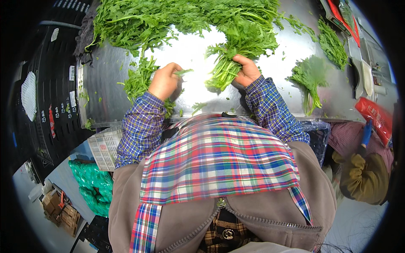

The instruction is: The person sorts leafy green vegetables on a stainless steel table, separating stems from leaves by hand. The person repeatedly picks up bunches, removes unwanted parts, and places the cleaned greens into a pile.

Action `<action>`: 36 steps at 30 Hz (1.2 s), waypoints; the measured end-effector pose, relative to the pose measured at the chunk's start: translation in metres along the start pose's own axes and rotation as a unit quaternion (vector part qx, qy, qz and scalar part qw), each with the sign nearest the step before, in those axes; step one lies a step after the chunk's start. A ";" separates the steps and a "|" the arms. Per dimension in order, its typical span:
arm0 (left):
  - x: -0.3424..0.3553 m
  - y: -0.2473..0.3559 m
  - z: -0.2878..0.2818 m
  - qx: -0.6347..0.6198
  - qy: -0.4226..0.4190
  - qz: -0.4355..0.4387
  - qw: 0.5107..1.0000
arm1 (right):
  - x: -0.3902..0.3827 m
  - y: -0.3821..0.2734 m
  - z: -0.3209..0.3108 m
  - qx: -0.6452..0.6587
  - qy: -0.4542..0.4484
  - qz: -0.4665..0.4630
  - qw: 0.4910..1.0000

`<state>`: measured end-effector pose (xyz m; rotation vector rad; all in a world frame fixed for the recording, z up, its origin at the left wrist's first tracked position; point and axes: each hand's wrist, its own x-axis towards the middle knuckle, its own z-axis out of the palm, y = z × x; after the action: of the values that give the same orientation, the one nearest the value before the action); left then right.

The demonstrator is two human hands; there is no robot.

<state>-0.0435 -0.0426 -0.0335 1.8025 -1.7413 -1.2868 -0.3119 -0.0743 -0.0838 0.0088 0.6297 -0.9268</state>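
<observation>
A bunch of leafy greens [225, 72] with cut stems is gripped in my right hand [248, 72], its stem ends toward me and its leaves pointing away. To the left, my left hand [165, 81] pinches a small green leaf [184, 72] between thumb and fingers, just above the steel table [192, 93]. Beside and partly behind that hand lies a loose heap of leafy stems [141, 78]. One small leaf [198, 108] rests on the metal near my apron.
A big pile of greens [181, 19] spreads along the far side. Two bundles sit at right, one nearer [311, 80], one farther [332, 42]. Black crates [52, 92] stack at left. Beyond the table's right end, a person's blue-gloved hand [366, 133] is near a red package [375, 118].
</observation>
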 end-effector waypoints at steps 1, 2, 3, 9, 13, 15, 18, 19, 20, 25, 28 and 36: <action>0.000 0.000 -0.005 -0.034 0.019 -0.021 0.999 | -0.001 0.000 0.000 -0.006 0.000 -0.013 1.000; -0.001 0.002 -0.007 -0.059 0.057 -0.013 0.997 | -0.001 0.002 0.000 -0.019 0.020 -0.018 0.999; -0.002 0.005 -0.008 -0.086 0.092 -0.012 0.992 | -0.001 0.004 0.000 -0.027 0.021 -0.022 0.999; -0.004 0.033 0.028 -0.061 0.042 0.167 0.983 | -0.005 0.016 0.008 -0.083 0.022 -0.027 0.996; -0.002 0.037 0.030 -0.010 0.062 0.208 0.976 | -0.008 0.016 0.012 -0.101 0.017 -0.055 0.993; -0.004 0.035 0.022 0.004 0.035 0.165 0.986 | -0.008 0.014 0.013 -0.059 0.050 -0.060 0.995; -0.012 0.030 0.017 -0.019 -0.032 0.099 0.994 | -0.007 0.011 0.015 0.018 0.052 -0.045 0.997; -0.015 0.028 0.016 -0.010 -0.046 0.081 0.996 | -0.007 0.011 0.016 0.038 0.071 -0.047 0.996; -0.016 0.025 0.016 -0.011 -0.021 0.115 0.993 | -0.007 0.012 0.017 0.040 0.080 -0.045 0.995; -0.019 0.002 -0.016 -0.068 0.192 0.141 0.969 | -0.008 0.010 0.019 0.069 0.120 -0.027 0.990; -0.026 -0.009 -0.051 0.319 0.312 0.020 0.895 | -0.009 0.006 0.016 0.055 0.111 -0.032 0.992; -0.018 0.032 0.005 0.040 0.055 0.248 0.966 | -0.006 0.025 0.020 -0.025 0.061 -0.016 0.998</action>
<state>-0.0648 -0.0308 -0.0059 1.3158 -2.0296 -0.9041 -0.2862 -0.0600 -0.0707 0.0114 0.7687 -0.9452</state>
